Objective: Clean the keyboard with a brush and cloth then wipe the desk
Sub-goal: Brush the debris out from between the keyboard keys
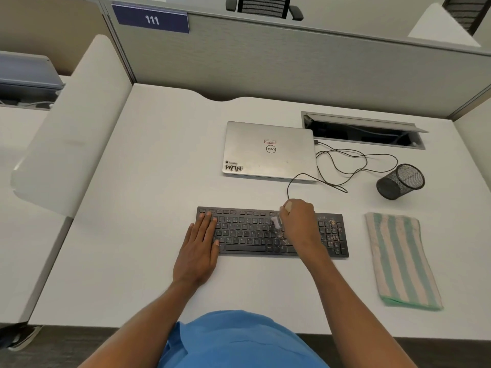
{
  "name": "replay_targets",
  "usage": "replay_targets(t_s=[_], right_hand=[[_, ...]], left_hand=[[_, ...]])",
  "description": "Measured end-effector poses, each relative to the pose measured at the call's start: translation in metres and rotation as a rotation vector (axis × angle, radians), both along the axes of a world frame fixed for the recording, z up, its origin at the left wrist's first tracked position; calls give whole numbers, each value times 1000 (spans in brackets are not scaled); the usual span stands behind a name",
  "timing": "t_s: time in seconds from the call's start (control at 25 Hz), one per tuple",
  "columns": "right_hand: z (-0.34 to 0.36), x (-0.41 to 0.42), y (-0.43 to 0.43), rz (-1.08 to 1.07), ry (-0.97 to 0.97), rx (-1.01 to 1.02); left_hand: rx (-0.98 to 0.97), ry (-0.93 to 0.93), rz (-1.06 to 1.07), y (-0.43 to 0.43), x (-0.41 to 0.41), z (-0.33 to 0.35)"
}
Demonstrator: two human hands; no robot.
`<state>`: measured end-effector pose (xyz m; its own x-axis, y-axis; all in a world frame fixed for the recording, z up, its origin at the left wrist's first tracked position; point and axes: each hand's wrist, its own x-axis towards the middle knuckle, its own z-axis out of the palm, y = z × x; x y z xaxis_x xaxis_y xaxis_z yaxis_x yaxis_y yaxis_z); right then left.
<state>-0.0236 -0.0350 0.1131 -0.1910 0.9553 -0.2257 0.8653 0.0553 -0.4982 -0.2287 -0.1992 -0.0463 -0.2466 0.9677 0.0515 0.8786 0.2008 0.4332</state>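
White cubicle desk (148,181): a person is brushing the keyboard (249,235).
Head view: left hand (200,245) is lying flat, steadying the keyboard's left end; right hand (299,219) is clenching a pale brush (276,221) over the middle keys; striped cloth (398,258) is waiting alongside for wiping.

I'm in an office cubicle: a grey partition (292,62) walls my white desk (146,181) at twelve o'clock, with a blue sign (152,19) reading 111 at eleven. A laptop (268,152) lies at twelve, a cable hatch (361,131) at one and a mesh pen cup (401,181) at two.
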Motion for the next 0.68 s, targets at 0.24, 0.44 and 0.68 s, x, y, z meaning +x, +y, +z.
replay_targets(t_s=[0.24, 0.44, 0.68], right_hand=[[-3, -9, -5, -21, 99, -3], [2, 1, -6, 34, -88, -61], [9, -3, -14, -5, 68, -4]], left_hand=[[7, -3, -5, 0, -1, -2], [8, -14, -5, 0, -1, -3], [20, -18, -8, -1, -1, -4]])
